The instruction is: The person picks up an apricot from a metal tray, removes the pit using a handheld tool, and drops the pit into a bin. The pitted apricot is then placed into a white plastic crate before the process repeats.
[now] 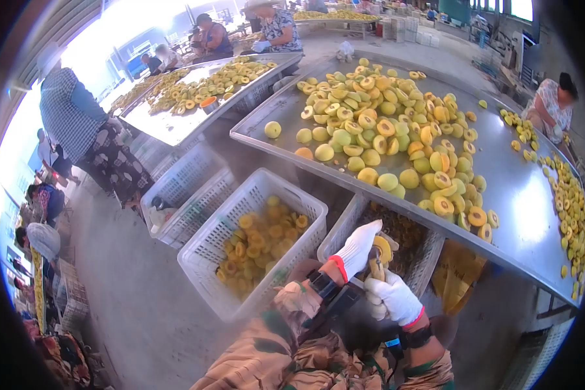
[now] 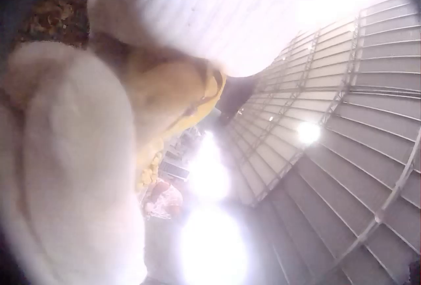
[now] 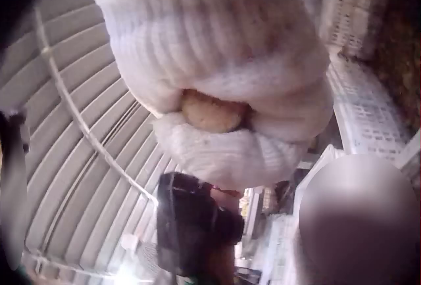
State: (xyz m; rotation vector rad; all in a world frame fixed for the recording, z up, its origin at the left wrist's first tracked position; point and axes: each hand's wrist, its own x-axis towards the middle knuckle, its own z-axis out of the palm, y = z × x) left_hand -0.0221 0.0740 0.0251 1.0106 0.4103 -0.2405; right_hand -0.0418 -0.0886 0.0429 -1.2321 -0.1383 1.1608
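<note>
In the head view, the white-gloved left hand (image 1: 359,249) holds a yellow fruit piece (image 1: 383,247) at its fingertips, above a crate of dark scraps. Beside and just below it, the gloved right hand (image 1: 391,300) grips a small tool (image 1: 376,265), whose upper part touches or overlaps the fruit. The left wrist view has the fruit (image 2: 168,88) between thick glove fingers (image 2: 82,160), its yellow edge showing. Curled fingers of the right hand (image 3: 223,55) wrap a tan, rounded end (image 3: 214,112), probably the tool's handle, in the right wrist view; the rest is hidden.
A metal table (image 1: 533,224) piled with halved fruit (image 1: 377,123) stands ahead. Left of the hands is a white crate (image 1: 201,270) holding fruit halves; the scrap crate (image 1: 429,260) lies beneath them. Several people are around other tables.
</note>
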